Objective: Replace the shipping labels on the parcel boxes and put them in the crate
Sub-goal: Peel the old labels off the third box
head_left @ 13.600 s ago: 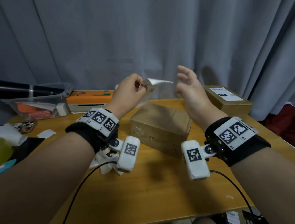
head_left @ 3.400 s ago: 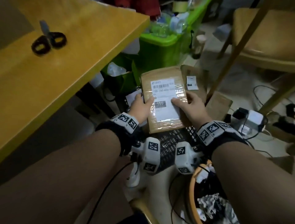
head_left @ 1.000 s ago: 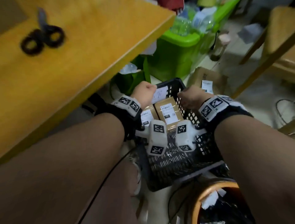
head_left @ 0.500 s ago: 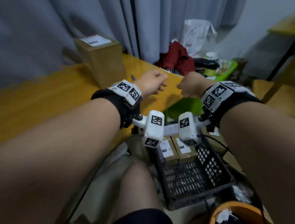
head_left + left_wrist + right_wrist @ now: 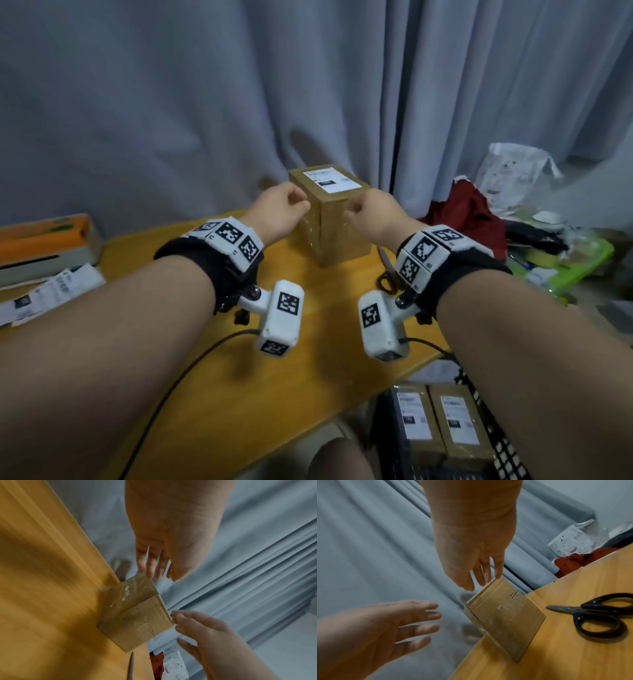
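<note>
The labelled parcel box (image 5: 330, 219) stands upright at the far edge of the tabletop (image 5: 239, 377), flanked by the left hand (image 5: 279, 214) and right hand (image 5: 375, 216), both with fingers (image 5: 150, 566) spread wide, holding nothing, while two boxes lie in the crate (image 5: 493, 442).

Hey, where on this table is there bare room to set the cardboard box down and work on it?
Bare wood lies on the table between the forearms, in front of the cardboard box and toward the near edge. It is crowded at the left, with loose labels and an orange label printer, and beside the box on the right, where scissors lie.
</note>
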Available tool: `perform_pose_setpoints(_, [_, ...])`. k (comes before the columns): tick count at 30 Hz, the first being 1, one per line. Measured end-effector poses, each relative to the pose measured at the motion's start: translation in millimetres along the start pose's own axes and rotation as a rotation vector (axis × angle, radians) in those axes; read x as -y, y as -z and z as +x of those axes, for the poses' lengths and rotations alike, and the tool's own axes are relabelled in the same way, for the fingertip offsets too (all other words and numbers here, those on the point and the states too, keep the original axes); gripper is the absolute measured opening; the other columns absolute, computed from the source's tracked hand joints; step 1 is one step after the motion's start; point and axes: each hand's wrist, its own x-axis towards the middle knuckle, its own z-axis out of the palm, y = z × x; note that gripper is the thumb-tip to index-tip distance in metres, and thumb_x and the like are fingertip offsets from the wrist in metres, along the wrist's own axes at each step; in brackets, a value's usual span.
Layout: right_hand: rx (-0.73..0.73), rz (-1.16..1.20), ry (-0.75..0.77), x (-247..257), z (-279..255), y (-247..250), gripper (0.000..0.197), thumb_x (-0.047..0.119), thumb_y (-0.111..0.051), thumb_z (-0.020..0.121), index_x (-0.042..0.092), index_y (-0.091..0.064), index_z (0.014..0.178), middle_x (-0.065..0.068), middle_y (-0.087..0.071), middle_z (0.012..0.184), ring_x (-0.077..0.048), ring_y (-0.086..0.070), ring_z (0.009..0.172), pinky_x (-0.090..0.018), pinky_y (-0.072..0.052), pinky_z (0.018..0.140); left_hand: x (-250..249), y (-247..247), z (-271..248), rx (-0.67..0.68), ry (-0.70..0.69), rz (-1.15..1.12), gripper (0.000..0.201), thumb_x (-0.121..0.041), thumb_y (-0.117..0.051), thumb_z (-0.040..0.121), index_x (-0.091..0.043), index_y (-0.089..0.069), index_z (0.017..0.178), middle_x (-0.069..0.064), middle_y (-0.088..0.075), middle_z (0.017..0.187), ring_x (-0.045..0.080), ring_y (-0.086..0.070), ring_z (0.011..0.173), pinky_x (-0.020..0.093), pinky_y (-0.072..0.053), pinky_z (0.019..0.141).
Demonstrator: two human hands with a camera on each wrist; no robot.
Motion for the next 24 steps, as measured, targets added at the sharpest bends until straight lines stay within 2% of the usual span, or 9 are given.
perform_pose_setpoints(2, [-0.039, -0.020, -0.006, -8, 19, -8, 0.028, 0.024, -0.046, 0.095, 0.011, -0.066, 0.109, -0.013, -0.060, 0.117, -0.030, -0.053, 0.111, -0.036, -0.045, 0.095, 12, -3, 12, 0.000, 0.013, 0.020, 0.031, -0.023, -0.052, 0.094, -0.009, -0.056, 0.122, 0.007, -0.058, 0.124, 0.019, -0.053, 0.114, 0.021, -0.036, 0.090])
perform_pose_setpoints(4, [-0.053, -0.019, -0.038, -15, 38, -12, 0.033, 0.031, -0.043, 0.097, 0.018, -0.059, 0.123, -0.011, -0.047, 0.133, -0.032, -0.040, 0.124, -0.040, -0.035, 0.104, 22, -6, 24, 0.014, 0.029, 0.021, 0.032, -0.024, -0.052, 0.094, -0.009, -0.054, 0.123, 0.006, -0.056, 0.128, 0.019, -0.051, 0.117, 0.021, -0.034, 0.091])
perform_pose_setpoints(8, [-0.017, 0.043, -0.123, -26, 76, -15, 0.044, 0.040, -0.037, 0.098, 0.026, -0.044, 0.139, -0.014, -0.028, 0.149, -0.038, -0.027, 0.136, -0.044, -0.023, 0.112, 39, -9, 41, 0.045, 0.085, -0.020, 0.033, -0.023, -0.051, 0.095, -0.009, -0.052, 0.124, 0.005, -0.054, 0.130, 0.020, -0.051, 0.117, 0.022, -0.035, 0.092])
perform_pose_setpoints(10, [0.045, 0.083, -0.145, -29, 91, -15, 0.045, 0.041, -0.035, 0.099, 0.028, -0.041, 0.141, -0.014, -0.030, 0.150, -0.036, -0.028, 0.137, -0.044, -0.024, 0.114, 44, -6, 44, 0.037, 0.115, -0.045, 0.034, -0.024, -0.050, 0.096, -0.009, -0.051, 0.126, 0.004, -0.054, 0.131, 0.019, -0.050, 0.119, 0.020, -0.034, 0.092])
perform_pose_setpoints(13, [0.151, 0.108, -0.126, -17, 98, -20, 0.042, 0.040, -0.039, 0.097, 0.028, -0.047, 0.137, -0.009, -0.042, 0.147, -0.030, -0.038, 0.133, -0.039, -0.031, 0.111, 54, 4, 43, 0.015, 0.156, -0.078, 0.037, -0.026, -0.048, 0.097, -0.009, -0.048, 0.129, 0.004, -0.052, 0.132, 0.017, -0.049, 0.120, 0.018, -0.033, 0.092])
perform_pose_setpoints(15, [0.208, 0.105, -0.083, 1, 96, -28, 0.045, 0.042, -0.043, 0.096, 0.028, -0.046, 0.138, -0.008, -0.042, 0.147, -0.028, -0.036, 0.135, -0.040, -0.029, 0.113, 60, 11, 38, -0.012, 0.176, -0.101, 0.039, -0.028, -0.047, 0.097, -0.009, -0.046, 0.131, 0.004, -0.052, 0.133, 0.015, -0.048, 0.121, 0.015, -0.032, 0.091])
perform_pose_setpoints(17, [0.247, 0.126, -0.027, 22, 92, -39, 0.048, 0.043, -0.048, 0.094, 0.028, -0.045, 0.139, -0.007, -0.043, 0.146, -0.026, -0.035, 0.136, -0.039, -0.027, 0.114, 67, 19, 30, -0.027, 0.195, -0.099, 0.044, -0.031, -0.046, 0.097, -0.010, -0.042, 0.136, 0.004, -0.050, 0.136, 0.016, -0.046, 0.125, 0.019, -0.032, 0.098])
perform_pose_setpoints(21, [0.297, 0.041, 0.133, 64, 72, -51, 0.056, 0.046, -0.052, 0.092, 0.016, -0.046, 0.139, -0.007, -0.048, 0.142, -0.026, -0.047, 0.127, -0.035, -0.038, 0.107, 84, 38, 5, -0.014, 0.231, -0.071, 0.051, -0.040, -0.048, 0.094, -0.014, -0.043, 0.138, 0.005, -0.048, 0.140, 0.019, -0.046, 0.127, 0.036, -0.036, 0.109])
perform_pose_setpoints(24, [0.340, 0.085, 0.211, 85, 51, -54, 0.049, 0.041, -0.054, 0.092, 0.009, -0.057, 0.128, -0.007, -0.064, 0.114, -0.022, -0.058, 0.093, -0.035, -0.049, 0.090, 95, 56, -12, -0.040, 0.268, 0.000, 0.050, -0.041, -0.052, 0.092, -0.017, -0.046, 0.135, 0.006, -0.050, 0.137, 0.020, -0.048, 0.124, 0.037, -0.037, 0.108])
